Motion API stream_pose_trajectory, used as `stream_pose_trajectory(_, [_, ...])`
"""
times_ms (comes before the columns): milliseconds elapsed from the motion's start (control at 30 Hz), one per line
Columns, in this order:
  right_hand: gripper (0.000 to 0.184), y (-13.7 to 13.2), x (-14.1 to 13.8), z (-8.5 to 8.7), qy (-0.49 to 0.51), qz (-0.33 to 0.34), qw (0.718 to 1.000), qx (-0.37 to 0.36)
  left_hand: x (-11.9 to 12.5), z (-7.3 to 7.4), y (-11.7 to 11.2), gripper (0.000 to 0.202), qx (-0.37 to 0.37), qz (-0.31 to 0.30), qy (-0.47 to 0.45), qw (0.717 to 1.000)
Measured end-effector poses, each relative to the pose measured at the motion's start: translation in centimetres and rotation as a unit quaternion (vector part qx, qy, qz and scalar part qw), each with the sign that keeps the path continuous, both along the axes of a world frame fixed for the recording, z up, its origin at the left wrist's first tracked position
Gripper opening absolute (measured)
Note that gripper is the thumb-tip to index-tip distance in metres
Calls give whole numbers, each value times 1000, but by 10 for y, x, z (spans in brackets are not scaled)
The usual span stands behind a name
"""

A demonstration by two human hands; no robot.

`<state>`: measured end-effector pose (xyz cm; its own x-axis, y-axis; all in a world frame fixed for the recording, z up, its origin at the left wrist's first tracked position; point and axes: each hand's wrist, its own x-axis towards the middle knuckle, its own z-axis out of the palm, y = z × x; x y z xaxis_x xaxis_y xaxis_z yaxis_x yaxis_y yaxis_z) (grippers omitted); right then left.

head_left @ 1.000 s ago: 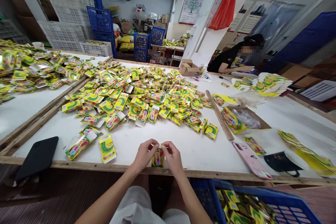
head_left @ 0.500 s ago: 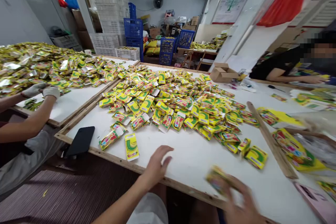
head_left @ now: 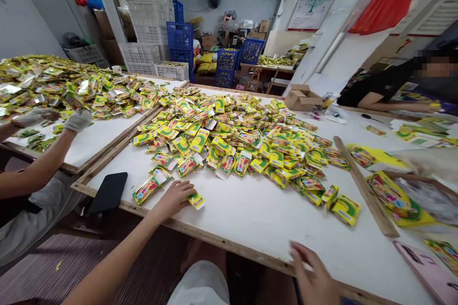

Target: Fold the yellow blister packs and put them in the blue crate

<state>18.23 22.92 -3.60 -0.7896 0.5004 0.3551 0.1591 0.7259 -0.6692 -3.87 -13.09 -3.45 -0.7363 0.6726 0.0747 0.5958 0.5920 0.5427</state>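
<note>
My left hand (head_left: 177, 198) is closed over a small yellow-and-green carton (head_left: 196, 199) lying on the white table (head_left: 232, 209); its printed end shows past my fingertips. Left of that hand lies another carton (head_left: 147, 189), with its white flap sticking out. My right hand (head_left: 311, 271) hovers at the table's front edge, holding nothing, its thumb and fingers apart. Beyond both hands spreads a big heap of similar cartons (head_left: 229, 140). Two cartons at the heap's right end, one standing and one flat (head_left: 345, 209), are the nearest to my right hand.
A black phone (head_left: 108, 193) rests on the table's left corner. Wooden strips (head_left: 365, 186) border the work area. Larger yellow packages (head_left: 397, 200) lie at right. A co-worker's gloved hands (head_left: 78, 120) work at the left heap; another person (head_left: 390, 83) sits at far right.
My left hand has moved left onto the yellow carton. The carton in my right hand is gone from it, and that hand has moved slightly down with its fingers apart.
</note>
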Motion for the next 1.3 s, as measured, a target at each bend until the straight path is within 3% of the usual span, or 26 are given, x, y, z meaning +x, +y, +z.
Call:
stream_pose_trajectory(100, [27, -58, -44, 3, 15, 117, 988, -103, 12, 3, 40, 20, 135, 39, -56, 989])
stream_pose_trajectory(200, [28, -101, -76, 6, 27, 199, 959, -198, 41, -1, 79, 24, 285, 69, -157, 943])
stream_pose_trajectory(300, [29, -115, -89, 0, 34, 220, 940, -259, 70, -8, 104, 30, 376, 55, -255, 889])
stream_pose_trajectory(400, [29, -111, -92, -10, 42, 205, 937, -280, 83, -12, 111, 46, 418, 80, -316, 848])
stream_pose_trajectory(533, [18, -104, -95, -16, 26, 220, 935, -276, 73, -13, 105, 37, 366, 67, -321, 871])
stream_pose_trajectory(700, [16, -103, -106, -15, 28, 227, 938, -260, 56, -14, 103, 20, 327, 51, -252, 909])
stream_pose_trajectory(833, [21, -102, -110, -17, 52, 203, 930, -300, 59, -15, 106, 27, 363, 69, -232, 900])
stream_pose_trajectory(1033, [16, -105, -102, -11, 62, 250, 933, -253, 67, -7, 105, 18, 335, 88, -171, 923])
stream_pose_trajectory(1300, [18, -109, -112, -1, 23, 195, 950, -244, 63, 0, 115, 16, 353, 141, -195, 904])
